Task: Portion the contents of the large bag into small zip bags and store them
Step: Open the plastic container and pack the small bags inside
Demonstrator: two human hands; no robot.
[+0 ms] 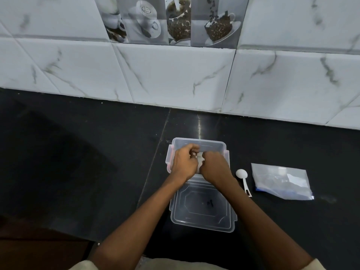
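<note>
Both hands meet over a clear plastic container [196,142] that stands on the black table [97,152], near the tiled wall [175,75]. The left hand [184,160] has its fingers curled in toward the middle, and the right hand [213,165] mirrors it from the other side; between them they pinch a small zip bag [199,157], of which only a pale, whitish sliver shows between the knuckles. The bag is held just above or inside the open container; which of the two cannot be told, since the hands cover most of it. The container has pinkish clips on its left and right rims. Its clear lid [202,209] lies flat on the table just in front of it, toward the person, partly under the forearms. To the right of the container a white plastic spoon [242,179] rests on the table, bowl toward the wall and handle toward the person. Farther right, apart from the spoon, the large bag [282,181] lies flat on the table; it is transparent, with a blue strip along its lower left edge, and looks mostly slack, its contents hard to make out. Cream-coloured sleeves show at the bottom edge of the view.
</note>
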